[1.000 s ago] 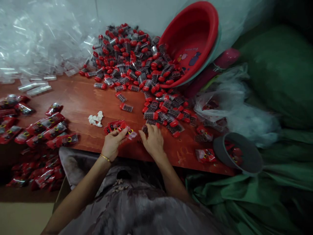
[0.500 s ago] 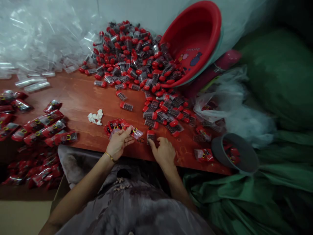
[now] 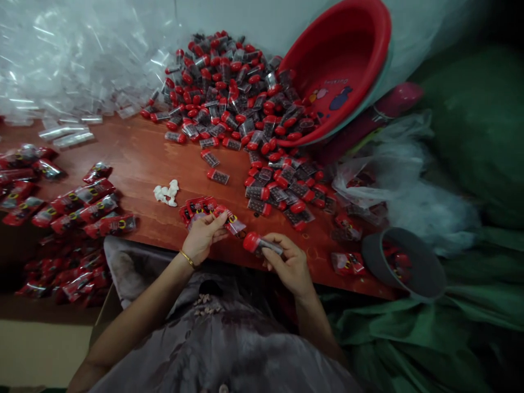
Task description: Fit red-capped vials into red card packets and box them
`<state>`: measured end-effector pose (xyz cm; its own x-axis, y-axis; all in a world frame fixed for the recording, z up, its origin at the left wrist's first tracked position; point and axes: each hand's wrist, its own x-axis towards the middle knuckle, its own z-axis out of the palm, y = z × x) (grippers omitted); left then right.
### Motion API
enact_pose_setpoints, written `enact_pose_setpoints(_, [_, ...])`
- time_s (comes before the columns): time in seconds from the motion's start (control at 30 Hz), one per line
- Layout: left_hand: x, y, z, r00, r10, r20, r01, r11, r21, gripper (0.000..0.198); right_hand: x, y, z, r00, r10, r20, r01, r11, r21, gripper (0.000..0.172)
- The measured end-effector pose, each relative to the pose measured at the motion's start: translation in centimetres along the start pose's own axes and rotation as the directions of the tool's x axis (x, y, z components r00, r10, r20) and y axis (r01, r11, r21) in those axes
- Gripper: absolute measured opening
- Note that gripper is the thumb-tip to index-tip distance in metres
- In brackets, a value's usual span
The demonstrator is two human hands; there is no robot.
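My left hand (image 3: 204,236) pinches a red printed wrapper (image 3: 230,219) with a clear end, held just above the table. Between the thumb and fingers of my right hand (image 3: 289,262) is a small clear tube with a red cap (image 3: 254,243), its contents dark. The cap points left toward the wrapper; the two stay apart. Several more red wrappers (image 3: 196,208) lie fanned on the table beside my left hand. Farther off, two loose red-capped tubes (image 3: 219,176) lie in front of a big heap of the same tubes (image 3: 229,93).
A tilted red basin (image 3: 339,65) leans behind the heap. Clear plastic sleeves (image 3: 82,60) pile up at back left. Filled red packets (image 3: 77,207) lie at left. White scraps (image 3: 167,192) sit mid-table. A grey bowl (image 3: 380,265) stands at the right edge, near a plastic bag (image 3: 421,196).
My right hand has lifted the red-capped tube and tipped it from upright to lying sideways, cap leftward. My left hand keeps its wrapper. The whole view has shifted slightly.
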<state>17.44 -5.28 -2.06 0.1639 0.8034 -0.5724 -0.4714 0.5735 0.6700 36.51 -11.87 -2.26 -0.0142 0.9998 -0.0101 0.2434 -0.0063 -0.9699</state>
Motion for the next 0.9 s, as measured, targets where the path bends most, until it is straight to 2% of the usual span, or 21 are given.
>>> enact_pose_setpoints(0.13, [-0.1, -0.1, 0.3, 0.999, 0.020, 0.027, -0.020, 1.000, 0.019, 0.043, 0.2, -0.4, 0.7, 0.998, -0.063, 0.005, 0.063, 0.993, -0.096, 0.015])
enact_pose_setpoints(0.27, [-0.4, 0.0, 0.1, 0.998, 0.046, 0.030, -0.046, 0.999, 0.015, 0.043, 1.0, 0.2, 1.7, 0.998, -0.058, -0.025, 0.055, 0.992, -0.111, 0.015])
enact_pose_setpoints(0.47, [-0.9, -0.1, 0.8, 0.995, 0.082, 0.049, -0.084, 0.996, 0.023, 0.041, 1.2, 0.5, 2.7, 0.999, 0.030, -0.024, -0.030, 0.999, 0.026, 0.020])
enact_pose_setpoints(0.63, [-1.0, -1.0, 1.7, 0.990, 0.132, 0.043, -0.132, 0.991, 0.003, 0.040, 1.4, 0.5, 3.4, 0.998, 0.040, -0.052, -0.035, 0.994, 0.101, 0.020])
enact_pose_setpoints(0.8, [-0.8, -2.0, 1.7, 0.983, 0.184, -0.009, -0.184, 0.981, -0.063, 0.042, 1.7, 0.4, 4.2, 0.988, 0.063, -0.138, -0.042, 0.988, 0.152, 0.022])
enact_pose_setpoints(0.9, [-0.8, -2.2, 1.7, 0.985, 0.174, -0.005, -0.173, 0.980, -0.093, 0.042, 1.6, 0.5, 4.6, 0.988, 0.055, -0.145, -0.028, 0.983, 0.182, 0.023])
